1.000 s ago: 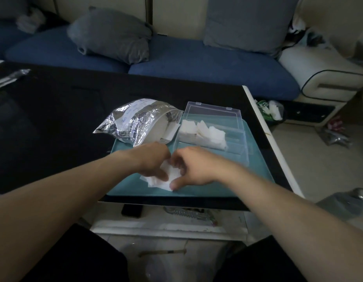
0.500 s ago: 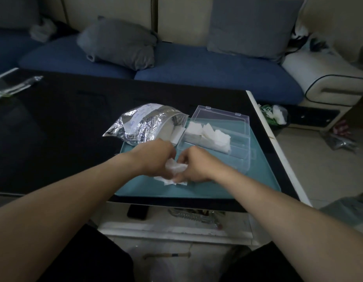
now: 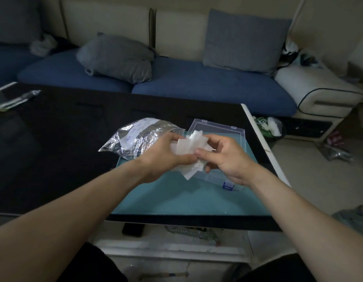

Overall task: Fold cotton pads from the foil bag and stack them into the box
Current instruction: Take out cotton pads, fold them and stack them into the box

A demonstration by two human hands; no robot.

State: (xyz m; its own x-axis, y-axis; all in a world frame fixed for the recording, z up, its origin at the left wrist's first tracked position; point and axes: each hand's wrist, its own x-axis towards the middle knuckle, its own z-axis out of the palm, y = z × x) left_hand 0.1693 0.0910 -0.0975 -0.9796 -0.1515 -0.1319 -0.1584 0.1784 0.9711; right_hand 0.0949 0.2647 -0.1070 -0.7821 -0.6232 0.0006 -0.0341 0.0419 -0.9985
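Before you: teal mat (image 3: pixel 182 198) on black table (image 3: pixel 54 151); grey cushions (image 3: pixel 117 58) on blue sofa (image 3: pixel 197 86) behind

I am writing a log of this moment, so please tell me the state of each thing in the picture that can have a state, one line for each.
cotton pads: lifted off the mat, held between both hands
left hand: grips the pads
right hand: pinches the pads
foil bag: crumpled, lying on its side
box: lid open
teal mat: flat on the table
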